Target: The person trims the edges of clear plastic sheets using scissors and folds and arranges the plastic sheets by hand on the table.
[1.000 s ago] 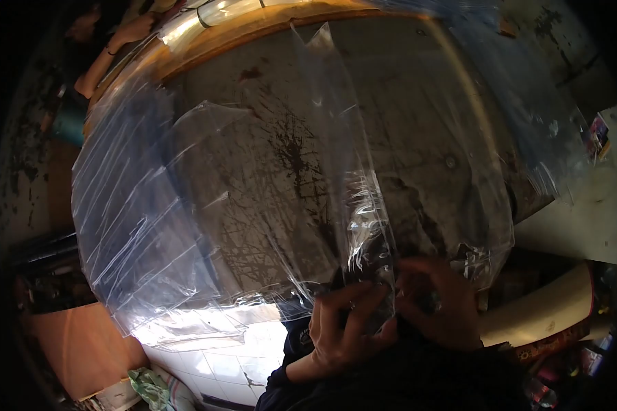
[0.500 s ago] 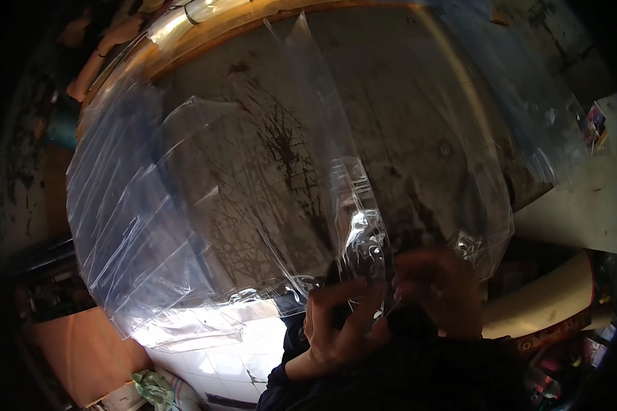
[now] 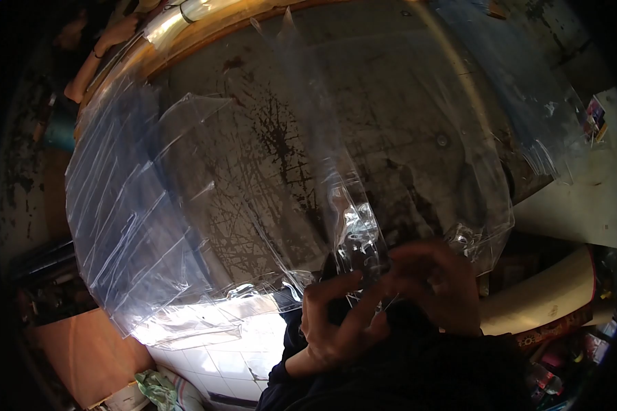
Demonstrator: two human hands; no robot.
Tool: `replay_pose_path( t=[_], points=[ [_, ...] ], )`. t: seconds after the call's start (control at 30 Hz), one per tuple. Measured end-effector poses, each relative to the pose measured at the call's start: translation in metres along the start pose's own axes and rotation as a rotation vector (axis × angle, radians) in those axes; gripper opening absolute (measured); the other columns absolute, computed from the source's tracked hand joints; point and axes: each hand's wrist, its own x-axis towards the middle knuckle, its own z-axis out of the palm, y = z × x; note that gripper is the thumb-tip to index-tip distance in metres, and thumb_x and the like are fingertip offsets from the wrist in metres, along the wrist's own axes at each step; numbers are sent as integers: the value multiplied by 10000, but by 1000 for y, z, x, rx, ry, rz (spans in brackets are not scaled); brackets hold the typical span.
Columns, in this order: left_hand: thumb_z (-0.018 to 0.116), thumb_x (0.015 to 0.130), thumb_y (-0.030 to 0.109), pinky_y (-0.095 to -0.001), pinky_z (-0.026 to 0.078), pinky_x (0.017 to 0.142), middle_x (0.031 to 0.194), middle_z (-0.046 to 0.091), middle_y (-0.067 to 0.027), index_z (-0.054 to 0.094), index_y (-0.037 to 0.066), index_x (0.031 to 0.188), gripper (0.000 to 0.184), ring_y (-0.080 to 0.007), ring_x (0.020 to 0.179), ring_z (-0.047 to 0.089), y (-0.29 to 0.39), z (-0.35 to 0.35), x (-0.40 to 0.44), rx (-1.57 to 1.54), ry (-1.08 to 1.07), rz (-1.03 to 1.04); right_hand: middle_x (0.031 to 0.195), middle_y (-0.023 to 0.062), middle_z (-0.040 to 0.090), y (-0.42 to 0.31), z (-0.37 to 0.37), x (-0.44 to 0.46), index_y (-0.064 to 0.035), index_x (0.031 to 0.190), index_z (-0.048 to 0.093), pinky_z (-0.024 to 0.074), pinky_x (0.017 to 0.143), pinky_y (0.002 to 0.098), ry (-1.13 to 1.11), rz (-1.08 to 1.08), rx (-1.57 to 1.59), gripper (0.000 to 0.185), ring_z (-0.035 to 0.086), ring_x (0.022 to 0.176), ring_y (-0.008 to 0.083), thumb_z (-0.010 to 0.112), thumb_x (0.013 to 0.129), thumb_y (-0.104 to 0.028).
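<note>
A folded strip of clear plastic film runs down the dark, stained work table towards me, with bright glints at its near end. My left hand is closed on that near end, its fingers bent around the film. Close beside it, my right hand has curled fingers, the tips together by the strip's right edge. Shadow hides whatever they may pinch. To the left, a wide wrinkled plastic sheet covers the table and hangs over its near edge.
Another person's arm rests at the far left edge. More clear plastic lies at the far right. Below right is a large cream roll; an orange-brown board and a green bag are at lower left.
My right hand has moved slightly up and left, its fingertips closer to my left hand. My left hand stays on the strip, which has shifted slightly in view.
</note>
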Motion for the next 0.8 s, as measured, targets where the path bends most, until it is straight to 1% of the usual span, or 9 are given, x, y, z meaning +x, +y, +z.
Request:
replay_pose_path(
  t=[0.13, 0.23, 0.37, 0.43, 0.47, 0.5, 0.6, 0.67, 0.8],
  points=[
    [556, 857, 257, -314, 493, 631, 985, 568, -151, 657, 66, 965, 241, -236, 788, 573, 6, -4, 3, 12, 19, -25, 937, 93, 635, 4, -3, 2, -11, 1131, 526, 539, 724, 265, -18, 208, 291, 312, 656, 844, 167, 612, 834, 33],
    [722, 654, 163, -314, 497, 774, 1001, 587, -61, 718, 156, 878, 225, -183, 888, 611, 8, -2, -2, 206, 214, -54, 928, 88, 632, 4, -5, 6, -2, 1120, 527, 537, 718, 268, -38, 222, 408, 300, 653, 831, 166, 611, 834, 36],
    [726, 751, 365, -451, 282, 1026, 1008, 660, 5, 710, 236, 858, 168, -171, 1001, 601, 0, -13, -8, 379, 30, 218, 922, 77, 628, -2, -5, 12, 0, 1106, 531, 527, 760, 278, -102, 176, 552, 295, 633, 855, 150, 611, 826, 49],
    [713, 735, 440, -466, 300, 1002, 1035, 652, -14, 701, 241, 875, 244, -177, 1012, 595, 11, -19, 2, 176, 32, 14, 925, 74, 628, -5, 0, 22, -7, 1103, 533, 518, 782, 276, -189, 139, 653, 294, 625, 875, 143, 612, 825, 49],
    [688, 682, 438, -548, 371, 924, 1109, 583, -180, 601, 87, 995, 478, -357, 1064, 553, 7, -24, 0, 217, -8, 125, 927, 70, 628, -8, 3, 27, -13, 1099, 536, 509, 805, 273, -273, 104, 752, 294, 616, 895, 137, 613, 823, 48],
    [688, 682, 438, -548, 371, 924, 1109, 583, -180, 601, 87, 995, 478, -357, 1064, 553, 7, -21, 0, 228, -2, 126, 927, 70, 628, -9, 9, 34, -13, 1099, 536, 509, 805, 273, -285, 98, 754, 294, 616, 895, 137, 613, 823, 48],
    [564, 813, 211, -414, 425, 813, 930, 607, -96, 524, 218, 1033, 224, -321, 957, 547, 8, -17, 6, 313, 385, 57, 986, 64, 621, -17, 26, 52, -20, 1105, 538, 499, 846, 276, -593, 126, 838, 306, 603, 959, 136, 619, 817, 45],
    [532, 843, 257, -284, 395, 661, 893, 600, -54, 523, 281, 981, 141, -211, 833, 524, 4, -20, 10, 453, 620, 128, 1012, 68, 616, -27, 37, 59, -19, 1110, 537, 499, 853, 282, -698, 50, 793, 315, 604, 974, 142, 627, 814, 41],
    [451, 896, 290, -224, 282, 559, 885, 611, -7, 566, 253, 890, 121, -76, 685, 453, 2, -25, 21, 664, 859, 256, 1058, 88, 605, -29, 45, 53, -16, 1119, 527, 504, 874, 304, -828, -57, 858, 325, 609, 1001, 166, 647, 818, 18]
  ],
)
